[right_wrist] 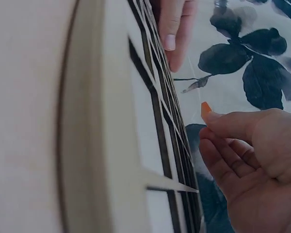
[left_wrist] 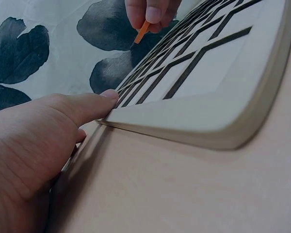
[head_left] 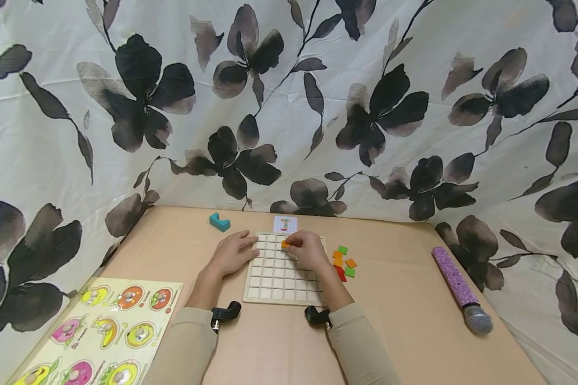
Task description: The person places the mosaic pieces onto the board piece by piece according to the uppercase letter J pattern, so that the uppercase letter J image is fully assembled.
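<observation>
My right hand (head_left: 308, 250) pinches a small orange square tile (head_left: 285, 244) between thumb and fingers, over the far rows of a pale grid board (head_left: 266, 293). In the right wrist view the orange tile (right_wrist: 205, 111) stands out past the thumb tip, close above the board. My left hand (head_left: 233, 253) lies at the board's left edge with fingers extended. Its thumb (left_wrist: 99, 102) touches the rim in the left wrist view. Just behind the board lies a small pattern card (head_left: 292, 225) with a coloured figure on a grid.
Right of the board lie several loose tiles, among them a green tile (head_left: 349, 272) and a red tile (head_left: 340, 274). A teal block (head_left: 219, 222) sits at the back left. A fruit picture sheet (head_left: 120, 321) lies front left, a purple glittery microphone (head_left: 456, 278) far right.
</observation>
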### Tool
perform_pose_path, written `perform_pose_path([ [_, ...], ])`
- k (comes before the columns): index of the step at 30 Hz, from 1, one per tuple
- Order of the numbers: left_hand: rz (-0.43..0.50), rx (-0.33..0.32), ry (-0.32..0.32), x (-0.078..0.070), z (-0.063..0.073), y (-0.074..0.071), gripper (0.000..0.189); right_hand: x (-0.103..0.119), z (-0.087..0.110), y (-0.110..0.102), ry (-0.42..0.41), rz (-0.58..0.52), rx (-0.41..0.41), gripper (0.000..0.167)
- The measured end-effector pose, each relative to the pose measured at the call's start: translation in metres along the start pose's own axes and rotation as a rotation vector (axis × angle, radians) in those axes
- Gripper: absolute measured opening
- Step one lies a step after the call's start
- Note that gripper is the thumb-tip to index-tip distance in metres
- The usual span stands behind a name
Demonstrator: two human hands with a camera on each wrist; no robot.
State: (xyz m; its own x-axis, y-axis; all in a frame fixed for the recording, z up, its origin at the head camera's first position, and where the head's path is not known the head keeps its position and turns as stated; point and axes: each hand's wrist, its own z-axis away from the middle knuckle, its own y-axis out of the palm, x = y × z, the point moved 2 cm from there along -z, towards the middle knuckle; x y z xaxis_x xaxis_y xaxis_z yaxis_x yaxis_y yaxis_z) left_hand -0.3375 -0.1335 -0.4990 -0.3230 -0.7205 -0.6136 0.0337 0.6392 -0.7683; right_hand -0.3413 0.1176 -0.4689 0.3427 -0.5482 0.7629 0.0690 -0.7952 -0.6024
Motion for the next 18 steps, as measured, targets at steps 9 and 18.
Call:
perform_pose_path([
  [9, 0.009, 0.006, -0.017, 0.002, 0.0, 0.0, 0.052, -0.017, -0.004, 0.014, -0.042, -0.053, -0.01, 0.014],
  [18, -0.004, -0.001, -0.016, 0.002, 0.0, 0.0, 0.052, -0.016, -0.005, 0.021, -0.061, -0.001, -0.007, 0.015],
])
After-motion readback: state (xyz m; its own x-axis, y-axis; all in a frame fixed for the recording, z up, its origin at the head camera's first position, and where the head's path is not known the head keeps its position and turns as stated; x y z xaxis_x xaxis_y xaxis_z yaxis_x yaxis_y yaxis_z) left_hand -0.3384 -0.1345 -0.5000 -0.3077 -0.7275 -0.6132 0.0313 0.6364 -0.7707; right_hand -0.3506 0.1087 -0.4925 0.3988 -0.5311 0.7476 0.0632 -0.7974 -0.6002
